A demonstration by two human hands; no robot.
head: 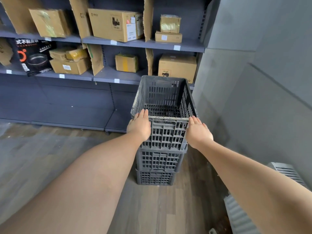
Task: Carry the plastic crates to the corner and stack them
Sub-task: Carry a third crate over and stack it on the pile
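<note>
— While both my arms are stretched out, where's the crate sitting?

— Right between my palms. My left hand (139, 126) lies flat against the near left corner of the top crate (163, 105), fingers straight and reaching just over the rim. My right hand (197, 132) sits at the near right corner, also flat and spread. Neither one is curled round anything; both are loose, touching or almost touching the plastic, and I can't tell which on the right.

— And the long side?

— It runs away from me, straight out past my fingertips toward the shelving (108, 43). The short end faces my wrists, so both hands are about equally close, one per side.

— What's under it?

— Two more: the middle crate (159, 160) directly below my hands, and the bottom crate (155, 178) on the wooden floor (50, 149). The top one looks seated, though slightly wider than those beneath in this wide view.

— Room around it?

— Tight. A grey wall (253, 81) stands just beyond my right hand, shelves with cardboard boxes (116, 24) ahead of both. I judge the stack is in its corner; any squaring-up nudge should come from the left hand, toward the wall.
</note>
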